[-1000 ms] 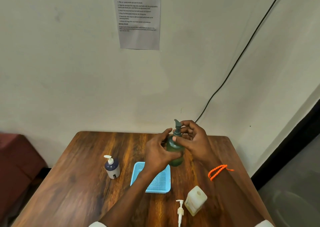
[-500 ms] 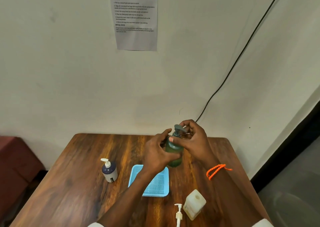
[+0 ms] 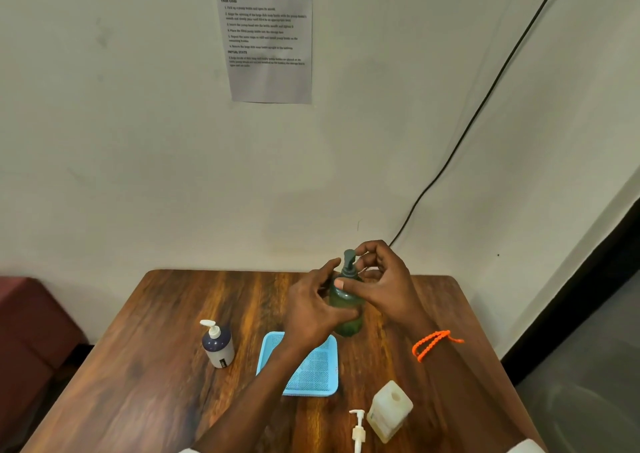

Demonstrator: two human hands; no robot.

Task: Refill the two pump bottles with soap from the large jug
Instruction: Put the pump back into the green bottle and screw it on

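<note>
I hold a green pump bottle [image 3: 348, 324] above the wooden table [image 3: 145, 366]. My left hand [image 3: 313, 309] wraps its body from the left. My right hand [image 3: 382, 281] grips its dark pump head [image 3: 349, 262] at the neck, thumb across the collar. A pale square bottle [image 3: 389, 411] with an uncapped mouth stands at the near right, with a loose white pump [image 3: 357, 430] lying beside it. A dark blue pump bottle [image 3: 219, 347] with a white pump stands upright at the left. No large jug is in view.
A light blue mesh tray [image 3: 311, 373] lies under my left forearm in the table's middle. The table abuts a wall with a paper sheet [image 3: 268, 33] and a black cable [image 3: 485, 96]. A dark red seat [image 3: 31, 331] stands left of the table.
My right hand's fingers have shifted around the pump head and the pump's nozzle has turned. The green bottle stays in place in both hands; the camera has shifted slightly.
</note>
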